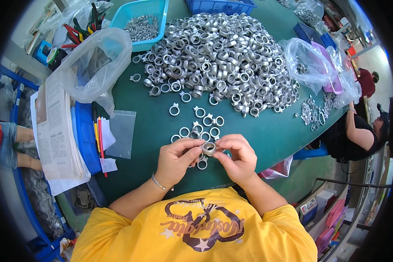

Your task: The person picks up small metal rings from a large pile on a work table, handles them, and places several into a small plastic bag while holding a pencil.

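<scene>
Close to the table's near edge, a grey metal ring [208, 149] is pinched between my two hands. My left hand [175, 158] closes its thumb and fingertips on the ring's left side. From the other side, my right hand [238, 158] grips it with thumb and index finger. Just beyond my fingers, several loose metal rings [200, 112] with small lugs lie scattered on the green tabletop, some partly hidden behind my hands. A large heap of similar metal rings [222, 56] covers the far middle of the table.
A turquoise basket [165, 22] of small metal parts stands far left, near a clear plastic bag [94, 65] and pliers [76, 35]. Newspapers [59, 139] and a blue tray [86, 139] sit left. More bags [310, 65] and small parts [312, 114] lie right, where another person [358, 131] sits.
</scene>
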